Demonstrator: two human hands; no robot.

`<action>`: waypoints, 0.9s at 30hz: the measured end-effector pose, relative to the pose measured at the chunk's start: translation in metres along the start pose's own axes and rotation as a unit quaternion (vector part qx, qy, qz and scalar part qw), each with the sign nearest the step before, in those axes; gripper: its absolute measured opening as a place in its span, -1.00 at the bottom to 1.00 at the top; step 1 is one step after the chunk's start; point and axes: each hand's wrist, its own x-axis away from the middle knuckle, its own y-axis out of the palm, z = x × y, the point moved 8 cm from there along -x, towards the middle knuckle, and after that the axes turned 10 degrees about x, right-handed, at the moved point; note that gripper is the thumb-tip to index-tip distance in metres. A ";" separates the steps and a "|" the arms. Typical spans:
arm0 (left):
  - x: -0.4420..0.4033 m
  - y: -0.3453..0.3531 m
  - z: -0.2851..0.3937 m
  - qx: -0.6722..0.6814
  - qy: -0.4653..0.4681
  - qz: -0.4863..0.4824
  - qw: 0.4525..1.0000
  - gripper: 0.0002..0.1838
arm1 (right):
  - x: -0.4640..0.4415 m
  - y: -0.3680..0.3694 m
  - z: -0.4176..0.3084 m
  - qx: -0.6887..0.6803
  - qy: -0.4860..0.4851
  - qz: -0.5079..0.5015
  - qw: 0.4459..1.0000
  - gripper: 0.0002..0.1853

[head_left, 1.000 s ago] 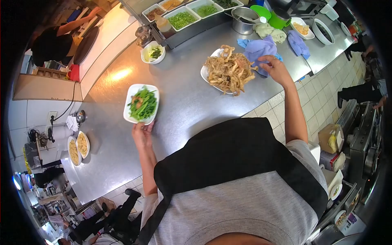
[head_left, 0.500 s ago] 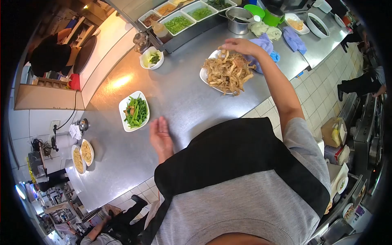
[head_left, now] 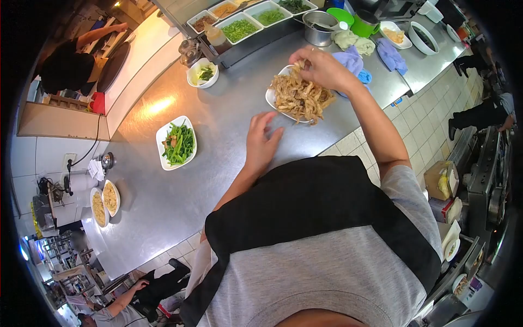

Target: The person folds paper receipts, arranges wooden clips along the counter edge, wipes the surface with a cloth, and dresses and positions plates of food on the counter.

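A white plate (head_left: pixel 271 98) is piled with brown, stringy fried strips (head_left: pixel 299 95) that look like mushrooms. My right hand (head_left: pixel 321 70) reaches over the far side of the pile, its thumb and fingers pinched together on some strips at the top. Nearer my body, my left hand (head_left: pixel 262 141) hovers just left of this plate, fingers apart and holding nothing. Farther left, a white dish (head_left: pixel 190 158) carries stir-fried green vegetables (head_left: pixel 178 143) with a few brown pieces.
A small white bowl (head_left: pixel 192 82) of greens sits beyond the dish. Topping trays (head_left: pixel 239 30) line the back, near a steel pot (head_left: pixel 317 37). Purple cloths (head_left: pixel 351 59) lie right of the pile. Two oval bowls (head_left: pixel 106 204) stand at left. Other people (head_left: pixel 65 71) are around the kitchen.
My left hand has moved right, from beside the green vegetables to near the plate of brown strips. My right hand's fingers have closed down onto the pile.
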 end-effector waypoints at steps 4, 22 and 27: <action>-0.016 0.025 0.025 -0.146 0.107 0.017 0.983 -0.11 | 0.020 0.002 0.022 -0.066 0.126 0.051 0.989 -0.75; -0.089 0.027 -0.003 -0.219 0.114 -0.156 0.956 0.34 | 0.093 0.019 0.054 0.050 0.103 -0.046 0.992 0.09; -0.099 0.034 -0.011 -0.168 0.063 -0.203 0.963 0.32 | 0.109 0.040 0.043 0.064 0.166 -0.027 0.984 0.21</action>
